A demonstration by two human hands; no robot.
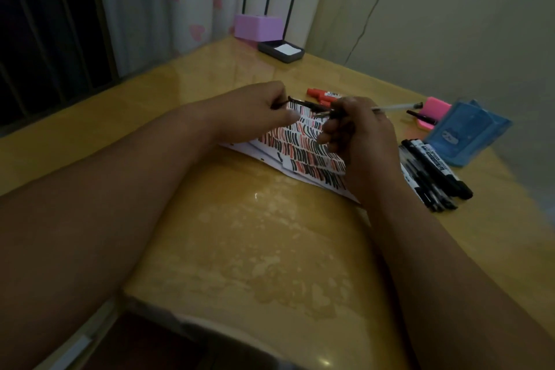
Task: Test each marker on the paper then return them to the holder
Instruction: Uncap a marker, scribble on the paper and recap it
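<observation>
The marker (329, 112) should be light, stiff and smooth, best held mid-barrel, clear of the wet nib. It hangs over the paper's (303, 156) 12 o'clock edge, nib towards 9 o'clock. The right hand (360, 141) is curled round its barrel. The left hand (255, 111) pinches what looks like its cap (303, 103), just apart from the nib.
</observation>
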